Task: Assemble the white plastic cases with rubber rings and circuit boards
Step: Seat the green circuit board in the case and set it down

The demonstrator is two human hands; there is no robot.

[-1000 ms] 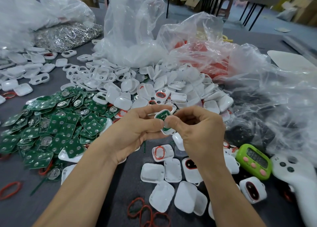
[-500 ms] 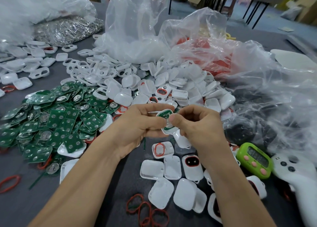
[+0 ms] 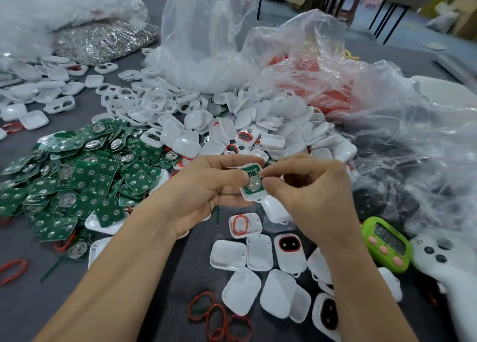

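A white plastic case half [image 3: 252,196] with a green circuit board [image 3: 251,181] lying in it is held above the table's middle. My left hand [image 3: 206,189] grips its left side, thumb on top. My right hand [image 3: 309,194] pinches the board's right edge with thumb and forefinger. A heap of green circuit boards [image 3: 77,176] lies at the left. White case halves [image 3: 232,125] are piled behind my hands. More white cases [image 3: 258,264] lie in front, one holding a red rubber ring [image 3: 240,224]. Loose red rubber rings [image 3: 219,316] lie at the near edge.
Clear plastic bags [image 3: 206,45] stand at the back, one with red parts [image 3: 322,88], one with metal clips [image 3: 103,39]. A green timer [image 3: 387,243] and a white controller [image 3: 449,269] lie at the right. The table top [image 3: 25,303] is dark grey.
The case with the board has turned slightly in my hands, so the board's round metal contact now faces up. Both hands stay in much the same place.
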